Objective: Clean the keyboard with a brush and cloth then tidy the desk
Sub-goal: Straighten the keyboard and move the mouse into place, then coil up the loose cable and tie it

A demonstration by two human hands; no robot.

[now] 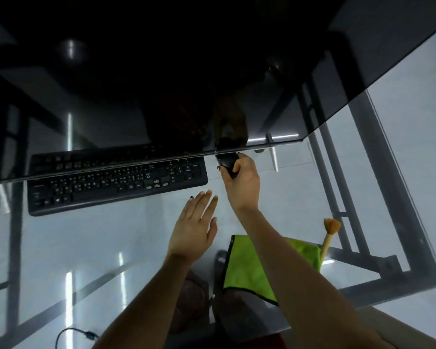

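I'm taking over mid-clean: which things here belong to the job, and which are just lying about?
Job:
keyboard
brush
cloth
mouse, gripped by the right hand, if it counts as tidying

Lying about:
monitor
loose cable
The left hand holds nothing.

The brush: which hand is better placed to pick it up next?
Probably the left hand: it is open and free. The brush lies on the right by the green cloth, but the right hand grips a black mouse.
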